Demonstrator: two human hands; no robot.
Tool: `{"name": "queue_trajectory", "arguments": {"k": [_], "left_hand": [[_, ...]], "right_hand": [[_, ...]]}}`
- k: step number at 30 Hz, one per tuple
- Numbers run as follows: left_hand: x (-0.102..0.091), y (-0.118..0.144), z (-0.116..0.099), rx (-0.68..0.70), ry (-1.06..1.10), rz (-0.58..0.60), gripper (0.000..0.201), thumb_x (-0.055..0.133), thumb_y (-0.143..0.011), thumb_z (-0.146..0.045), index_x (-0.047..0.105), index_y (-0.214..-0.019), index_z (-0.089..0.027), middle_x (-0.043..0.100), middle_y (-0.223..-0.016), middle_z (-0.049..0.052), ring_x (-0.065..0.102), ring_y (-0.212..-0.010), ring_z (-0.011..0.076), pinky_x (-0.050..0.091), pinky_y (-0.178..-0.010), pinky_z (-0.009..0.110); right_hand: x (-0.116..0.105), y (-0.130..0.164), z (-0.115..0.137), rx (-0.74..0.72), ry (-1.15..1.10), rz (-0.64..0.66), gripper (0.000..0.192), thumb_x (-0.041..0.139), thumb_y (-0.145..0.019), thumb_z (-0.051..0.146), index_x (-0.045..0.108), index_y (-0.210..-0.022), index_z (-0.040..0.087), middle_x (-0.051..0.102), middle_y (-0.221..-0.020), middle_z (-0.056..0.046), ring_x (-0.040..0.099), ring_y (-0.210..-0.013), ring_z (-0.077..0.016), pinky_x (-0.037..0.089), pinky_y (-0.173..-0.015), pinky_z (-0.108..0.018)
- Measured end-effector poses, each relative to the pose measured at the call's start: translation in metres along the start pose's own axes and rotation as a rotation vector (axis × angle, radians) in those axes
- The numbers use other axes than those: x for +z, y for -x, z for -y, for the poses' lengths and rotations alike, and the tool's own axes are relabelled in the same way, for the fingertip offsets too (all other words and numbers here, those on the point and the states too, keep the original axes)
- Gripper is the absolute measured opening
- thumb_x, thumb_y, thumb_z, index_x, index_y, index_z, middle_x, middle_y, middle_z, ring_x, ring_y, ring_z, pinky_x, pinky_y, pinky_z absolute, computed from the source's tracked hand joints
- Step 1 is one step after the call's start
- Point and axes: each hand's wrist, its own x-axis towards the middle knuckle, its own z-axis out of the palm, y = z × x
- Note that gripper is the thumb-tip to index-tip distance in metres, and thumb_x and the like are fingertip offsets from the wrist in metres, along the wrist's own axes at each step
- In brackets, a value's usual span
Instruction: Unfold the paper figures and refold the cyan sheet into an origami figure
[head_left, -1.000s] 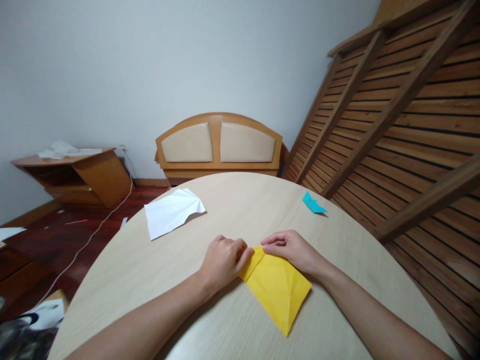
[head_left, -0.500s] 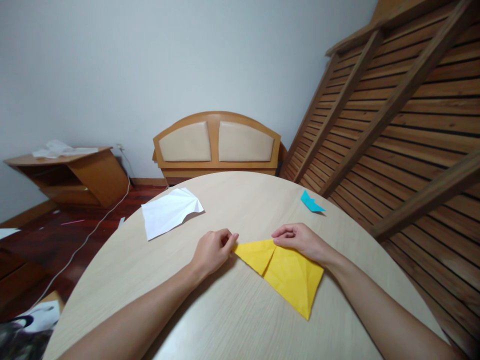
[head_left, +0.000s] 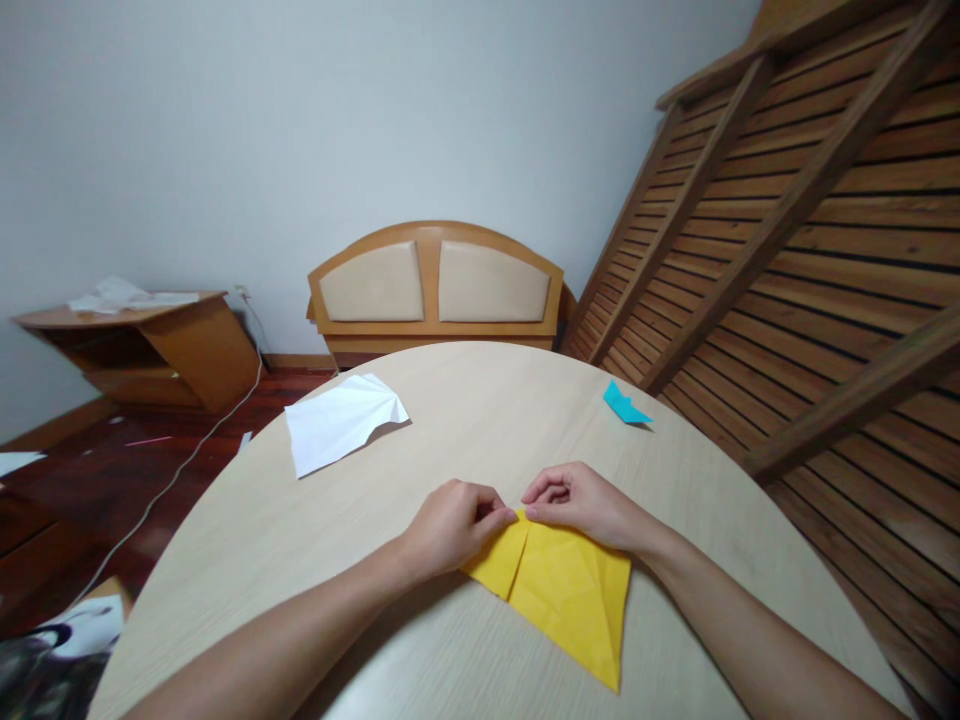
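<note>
Pale round table, both hands pinching the creased yellow folded paper's top corner.

On my desk I count three papers: one yellow sheet, one white sheet, one small blue piece.

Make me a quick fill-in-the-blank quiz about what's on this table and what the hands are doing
1. Both hands pinch the top corner of the ____ paper.
2. The left hand and right hand work above a round ____.
3. Near the table's far right edge lies a small ____ folded paper.

Missing words: yellow; table; blue
</note>
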Motion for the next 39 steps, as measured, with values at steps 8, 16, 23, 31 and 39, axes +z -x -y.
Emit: {"name": "queue_trajectory", "arguments": {"k": [8, 16, 23, 31, 39], "left_hand": [[-0.019, -0.005, 0.024, 0.019, 0.380, 0.289, 0.037, 0.062, -0.087, -0.050, 0.065, -0.077, -0.014, 0.055, -0.062, -0.003, 0.042, -0.055, 0.0090, 0.029, -0.051, 0.022], [-0.037, -0.006, 0.029, 0.043, 0.250, 0.132, 0.047, 0.054, -0.090, -0.053, 0.066, -0.068, -0.013, 0.051, -0.054, -0.002, 0.038, -0.051, 0.0093, 0.026, -0.050, 0.023], [-0.016, -0.001, 0.002, 0.044, 0.310, 0.159, 0.040, 0.063, -0.087, -0.047, 0.074, -0.107, -0.014, 0.071, -0.084, 0.006, 0.053, -0.064, 0.0129, 0.039, -0.058, 0.024], [-0.012, -0.007, 0.019, -0.020, 0.368, 0.075, 0.028, 0.063, -0.087, -0.039, 0.072, -0.085, -0.012, 0.058, -0.065, -0.001, 0.044, -0.055, 0.0086, 0.031, -0.051, 0.021], [-0.018, -0.013, 0.026, -0.012, 0.341, -0.319, 0.033, 0.059, -0.088, -0.044, 0.072, -0.088, -0.013, 0.069, -0.078, 0.005, 0.056, -0.068, 0.0144, 0.042, -0.060, 0.024]], "right_hand": [[-0.031, -0.002, -0.009, 0.030, 0.003, -0.038, 0.033, 0.082, -0.067, 0.041, 0.073, -0.083, 0.015, 0.071, -0.073, -0.003, 0.064, -0.070, -0.0169, 0.044, -0.066, -0.028], [-0.037, -0.003, -0.010, 0.059, 0.004, -0.065, 0.035, 0.084, -0.064, 0.044, 0.073, -0.081, 0.015, 0.071, -0.071, -0.003, 0.064, -0.068, -0.0173, 0.045, -0.064, -0.028], [-0.010, 0.002, -0.001, 0.034, -0.022, 0.046, 0.036, 0.084, -0.066, 0.045, 0.074, -0.084, 0.015, 0.073, -0.072, -0.004, 0.065, -0.067, -0.0176, 0.045, -0.062, -0.027], [-0.016, -0.001, -0.005, 0.016, -0.075, -0.042, 0.039, 0.083, -0.068, 0.044, 0.073, -0.092, 0.014, 0.074, -0.077, -0.005, 0.068, -0.074, -0.0194, 0.049, -0.068, -0.029], [-0.024, -0.005, -0.004, -0.093, -0.391, -0.110, 0.059, 0.082, -0.072, 0.049, 0.063, -0.119, 0.018, 0.074, -0.111, -0.013, 0.072, -0.095, -0.0254, 0.055, -0.089, -0.039]]}}
